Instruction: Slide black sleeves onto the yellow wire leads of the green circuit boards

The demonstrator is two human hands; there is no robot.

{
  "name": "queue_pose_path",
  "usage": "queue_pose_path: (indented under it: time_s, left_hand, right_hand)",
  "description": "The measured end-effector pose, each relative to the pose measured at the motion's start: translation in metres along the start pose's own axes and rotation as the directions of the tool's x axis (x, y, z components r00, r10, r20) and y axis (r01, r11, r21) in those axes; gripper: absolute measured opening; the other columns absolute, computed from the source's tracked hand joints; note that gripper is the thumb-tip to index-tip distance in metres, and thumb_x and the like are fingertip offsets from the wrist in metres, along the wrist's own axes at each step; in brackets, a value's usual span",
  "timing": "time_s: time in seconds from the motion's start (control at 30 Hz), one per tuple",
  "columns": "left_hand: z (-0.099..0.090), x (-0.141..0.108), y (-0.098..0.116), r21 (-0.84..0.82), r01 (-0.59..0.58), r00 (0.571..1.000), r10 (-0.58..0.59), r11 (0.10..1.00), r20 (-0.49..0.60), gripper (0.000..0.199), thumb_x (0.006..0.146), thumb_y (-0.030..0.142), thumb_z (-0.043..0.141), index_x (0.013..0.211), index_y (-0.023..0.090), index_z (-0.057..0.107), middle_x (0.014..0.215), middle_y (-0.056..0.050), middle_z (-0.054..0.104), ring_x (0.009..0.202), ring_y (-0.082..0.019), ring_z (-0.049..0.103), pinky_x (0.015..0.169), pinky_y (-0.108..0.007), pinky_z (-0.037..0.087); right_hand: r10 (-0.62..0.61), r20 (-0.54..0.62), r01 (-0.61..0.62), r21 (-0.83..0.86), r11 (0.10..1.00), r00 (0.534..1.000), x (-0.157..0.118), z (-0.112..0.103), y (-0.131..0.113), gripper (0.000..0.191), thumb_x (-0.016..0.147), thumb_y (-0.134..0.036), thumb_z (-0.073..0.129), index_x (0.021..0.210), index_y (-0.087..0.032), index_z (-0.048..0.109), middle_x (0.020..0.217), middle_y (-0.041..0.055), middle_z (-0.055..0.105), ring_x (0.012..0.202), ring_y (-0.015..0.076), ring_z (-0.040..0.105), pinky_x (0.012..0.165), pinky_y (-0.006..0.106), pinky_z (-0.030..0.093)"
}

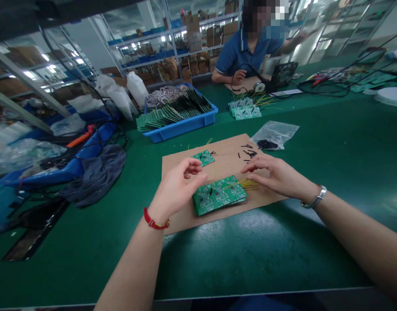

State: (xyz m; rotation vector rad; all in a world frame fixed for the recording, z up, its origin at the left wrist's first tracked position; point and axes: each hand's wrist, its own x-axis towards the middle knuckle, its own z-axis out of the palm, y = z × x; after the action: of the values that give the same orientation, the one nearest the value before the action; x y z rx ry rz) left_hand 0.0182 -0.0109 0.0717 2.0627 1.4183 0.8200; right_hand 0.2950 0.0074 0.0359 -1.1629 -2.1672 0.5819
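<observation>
Shelves [208, 39] loaded with cartons are filling the far background, and a green counter [276, 255] is stretching across the scene before you. Beyond it, a co-worker [235, 54] in a blue shirt is resting one hand near a brown sheet and holding the other out to the right. On your near side, a cardboard sheet [229, 144] is lying on the counter, with a stack of green circuit boards [220, 196] sitting on its near part, between your hands. Yellow wires [249, 185] are sticking out from the stack's right side. Your left hand [180, 185] is hovering at the stack's left, its grip standing parted, fingers curling and thumb apart, with nothing visible in it. Your right hand [272, 175] is reaching in beside the wires, its grip leaving a small gap between thumb and fingertips; you cannot tell whether it is touching a wire. Another board [207, 158] is lying farther back, just past your left fingers. Small black pieces [250, 153] are scattering over the far right of the cardboard, beside a clear plastic bag [284, 131]. Farther left, a blue tray [185, 130] is holding rows of boards
</observation>
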Motion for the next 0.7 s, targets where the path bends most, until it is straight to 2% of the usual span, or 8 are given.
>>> queue_pose_path:
  time_s: [0.07,0.13,0.17,0.23,0.3,0.37,0.53,0.7]
  left_hand:
    - [0.002,-0.006,0.015,0.066,-0.045,0.949,0.064,0.997,-0.309,0.012,0.087,0.027,0.055,0.095,0.02,0.058,0.086,-0.002,0.065,0.076,-0.014,0.06,0.068,-0.026,0.047]
    - [0.014,-0.016,0.031,0.188,-0.151,0.86,0.222,0.971,-0.459,0.003,0.086,0.02,0.055,0.088,0.02,0.057,0.077,0.0,0.062,0.067,-0.012,0.056,0.064,-0.025,0.044]
    - [0.022,-0.021,0.038,0.233,-0.233,0.843,0.315,0.944,-0.436,0.004,0.085,0.017,0.055,0.088,0.02,0.056,0.076,0.001,0.062,0.066,-0.012,0.056,0.064,-0.025,0.044]
    - [0.044,-0.03,0.047,0.254,-0.39,0.85,0.452,0.885,-0.27,0.007,0.085,0.014,0.055,0.087,0.021,0.056,0.077,0.001,0.064,0.068,-0.012,0.057,0.066,-0.025,0.045]
    - [0.065,-0.034,0.05,0.224,-0.452,0.879,0.474,0.863,-0.057,0.008,0.088,0.015,0.051,0.091,0.02,0.056,0.082,-0.002,0.065,0.075,-0.014,0.06,0.072,-0.026,0.046]
    - [0.082,-0.032,0.047,0.232,-0.418,0.907,0.42,0.878,0.043,0.012,0.09,0.015,0.047,0.097,0.018,0.055,0.09,-0.004,0.065,0.083,-0.017,0.06,0.077,-0.029,0.048]
    - [0.096,-0.018,0.033,0.394,-0.243,0.966,0.258,0.886,0.017,0.023,0.087,0.009,0.047,0.109,0.014,0.052,0.1,-0.009,0.061,0.095,-0.022,0.057,0.084,-0.037,0.048]
    - [0.097,-0.007,0.036,0.511,-0.173,0.984,0.164,0.842,0.062,0.016,0.087,0.011,0.049,0.1,0.015,0.057,0.097,-0.008,0.061,0.092,-0.024,0.057,0.082,-0.038,0.048]
  right_hand:
    - [-0.056,0.059,0.062,-0.092,0.994,0.997,-0.003,0.007,0.003,0.015,0.08,-0.028,0.063,0.091,-0.023,0.07,0.092,0.0062,0.066,0.09,0.0233,0.058,0.081,0.039,0.044]
    - [-0.078,0.088,0.092,-0.173,0.981,0.993,-0.003,0.014,0.002,0.014,0.08,-0.027,0.062,0.09,-0.022,0.07,0.09,0.0069,0.065,0.089,0.0236,0.058,0.08,0.039,0.043]
    - [-0.084,0.095,0.102,-0.204,0.974,0.992,-0.002,0.017,0.002,0.013,0.081,-0.027,0.061,0.088,-0.021,0.07,0.089,0.0071,0.065,0.088,0.0235,0.057,0.08,0.039,0.043]
    - [-0.097,0.101,0.12,-0.243,0.963,0.99,-0.002,0.02,0.001,0.013,0.082,-0.025,0.059,0.085,-0.019,0.07,0.086,0.0073,0.065,0.085,0.0229,0.057,0.079,0.038,0.042]
    - [-0.117,0.096,0.139,-0.26,0.956,0.988,-0.002,0.021,0.001,0.013,0.083,-0.024,0.057,0.082,-0.018,0.069,0.085,0.0076,0.065,0.083,0.0223,0.057,0.079,0.037,0.041]
    - [-0.138,0.085,0.156,-0.276,0.948,0.987,-0.003,0.021,0.001,0.014,0.084,-0.024,0.056,0.082,-0.018,0.069,0.085,0.0077,0.064,0.083,0.0219,0.056,0.079,0.037,0.04]
    - [-0.148,0.076,0.165,-0.311,0.936,0.986,-0.003,0.018,0.0,0.013,0.084,-0.023,0.055,0.083,-0.016,0.066,0.086,0.0081,0.063,0.085,0.0209,0.056,0.079,0.035,0.037]
    - [-0.142,0.036,0.146,-0.325,0.934,0.989,-0.004,0.016,-0.005,0.011,0.084,-0.021,0.054,0.083,-0.017,0.065,0.087,0.0064,0.064,0.085,0.0204,0.056,0.079,0.035,0.035]
